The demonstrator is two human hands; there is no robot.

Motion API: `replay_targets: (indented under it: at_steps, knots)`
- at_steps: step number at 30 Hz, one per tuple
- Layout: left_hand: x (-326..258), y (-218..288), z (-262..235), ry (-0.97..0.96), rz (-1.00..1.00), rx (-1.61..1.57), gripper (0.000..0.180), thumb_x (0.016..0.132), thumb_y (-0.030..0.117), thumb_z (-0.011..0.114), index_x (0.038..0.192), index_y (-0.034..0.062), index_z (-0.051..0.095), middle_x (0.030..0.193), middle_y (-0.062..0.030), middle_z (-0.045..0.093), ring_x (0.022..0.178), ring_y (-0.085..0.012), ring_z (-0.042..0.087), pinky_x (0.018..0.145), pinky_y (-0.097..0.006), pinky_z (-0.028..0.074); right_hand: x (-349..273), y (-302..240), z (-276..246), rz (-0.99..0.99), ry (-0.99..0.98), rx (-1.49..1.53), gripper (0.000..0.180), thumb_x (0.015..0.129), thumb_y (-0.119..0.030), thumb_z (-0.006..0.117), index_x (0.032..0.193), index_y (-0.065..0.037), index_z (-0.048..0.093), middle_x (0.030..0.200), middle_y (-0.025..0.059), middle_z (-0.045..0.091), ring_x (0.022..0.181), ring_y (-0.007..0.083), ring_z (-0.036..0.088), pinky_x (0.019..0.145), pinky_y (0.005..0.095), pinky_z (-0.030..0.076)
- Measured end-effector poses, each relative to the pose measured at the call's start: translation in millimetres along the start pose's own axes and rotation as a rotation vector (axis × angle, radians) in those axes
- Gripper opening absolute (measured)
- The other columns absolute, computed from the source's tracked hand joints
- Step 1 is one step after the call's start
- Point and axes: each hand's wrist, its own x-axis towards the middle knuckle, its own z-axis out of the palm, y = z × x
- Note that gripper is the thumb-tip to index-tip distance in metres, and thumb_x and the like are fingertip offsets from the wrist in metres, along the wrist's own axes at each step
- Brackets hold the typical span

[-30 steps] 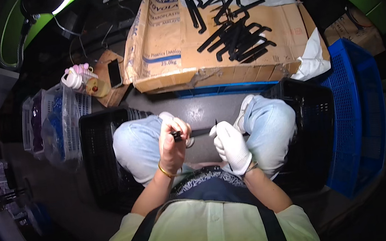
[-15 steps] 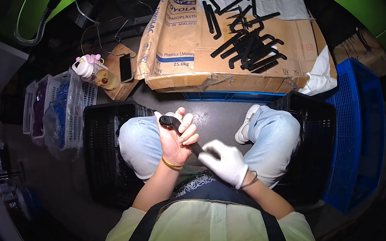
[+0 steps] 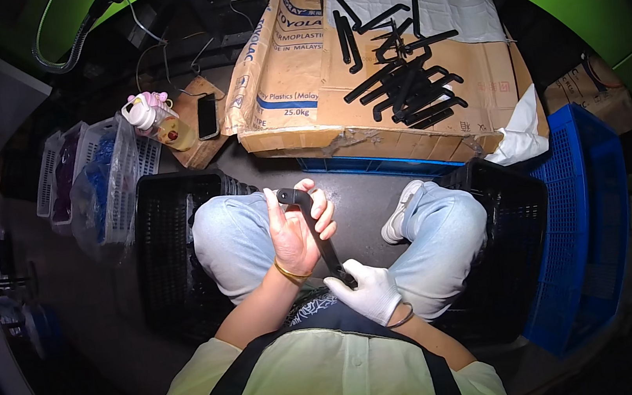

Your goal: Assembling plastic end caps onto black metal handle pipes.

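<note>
A black handle-like plastic bar with a bent, rounded end is held between my two hands above my lap. My bare left hand grips it near the bent upper end, thumb on one side and fingers curled round the other. At the lower end my right hand, in a white glove, closes on the bar with the thumb along it. Ahead, a loose pile of similar black bent bars lies on a cardboard-covered surface.
Black crates stand left and right of my knees. Beyond the right one are blue crates. At the left are white baskets with bagged things, a drink bottle and a phone. A white cloth hangs off the cardboard's corner.
The bar has turned more upright, its bent end shifting slightly right. My gloved hand has slid down to the lower end, and more of the bar shows between my hands.
</note>
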Motion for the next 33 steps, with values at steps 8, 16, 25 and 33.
replay_targets:
  at_steps: [8,16,25,33]
  knots:
    - [-2.7,-8.7,-6.3,0.086,0.031,0.047,0.062,0.096,0.064,0.03,0.114,0.0087,0.05,0.078,-0.0047,0.041,0.064,-0.0152,0.039,0.052,-0.027,0.037,-5.5,4.6,4.1,0.021,0.001,-0.009,0.035,0.082,-0.04,0.068,0.071,-0.011,0.054,0.055,0.0125,0.058,0.054,0.035,0.062,0.049,0.0441,0.049]
    - [4.5,-21.0,-8.2,0.094,-0.012,0.065,0.054,0.098,0.055,0.033,0.119,0.0091,0.05,0.083,-0.0067,0.046,0.069,-0.0173,0.042,0.059,-0.03,0.039,-9.6,8.1,0.2,0.066,0.059,-0.025,0.035,0.082,-0.04,0.068,0.071,-0.01,0.054,0.056,0.013,0.059,0.055,0.0359,0.062,0.05,0.0444,0.049]
    - [4.5,-34.9,-51.7,0.202,-0.2,0.399,0.04,0.1,0.037,0.045,0.128,0.0095,0.054,0.104,-0.0047,0.062,0.088,-0.016,0.061,0.082,-0.031,0.052,-30.9,120.6,-141.4,0.462,1.07,0.548,0.033,0.089,-0.039,0.064,0.079,-0.008,0.059,0.056,-0.001,0.047,0.045,0.0143,0.044,0.046,0.0306,0.036]
    - [18.5,-54.2,-56.4,0.36,-0.366,0.602,0.026,0.097,0.034,0.054,0.113,0.0135,0.059,0.09,0.0017,0.057,0.075,-0.0096,0.055,0.068,-0.025,0.047,-138.1,431.0,-75.0,1.237,0.795,0.096,0.045,0.086,-0.046,0.064,0.09,-0.001,0.067,0.073,0.0093,0.064,0.066,0.0246,0.06,0.06,0.0396,0.046]
